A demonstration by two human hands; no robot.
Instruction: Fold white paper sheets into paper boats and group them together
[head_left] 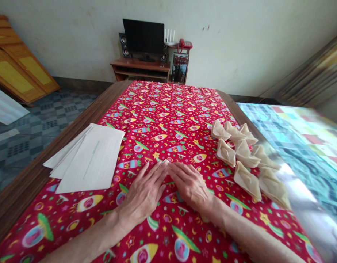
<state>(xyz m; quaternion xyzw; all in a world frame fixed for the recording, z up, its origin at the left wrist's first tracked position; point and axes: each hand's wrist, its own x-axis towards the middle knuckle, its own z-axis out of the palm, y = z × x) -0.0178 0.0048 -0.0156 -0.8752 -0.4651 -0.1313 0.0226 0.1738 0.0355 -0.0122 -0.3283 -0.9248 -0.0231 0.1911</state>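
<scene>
My left hand and my right hand meet at their fingertips over a small folded paper, low on the red patterned cloth. Only the pale pointed tip of that paper shows; the fingers cover the rest. Both hands press it from either side, fingers straight and close together, the left thumb lying nearer to me. Left of my hands lies a fanned stack of white paper sheets with faint print. On the right sit several folded paper boat-like shapes, cream coloured, in loose rows.
The cloth covers a brown wooden table. Beyond its far end stand a desk with a monitor and speakers, and a red telephone. A wooden cabinet is at far left; a bed with a blue patterned cover adjoins the right.
</scene>
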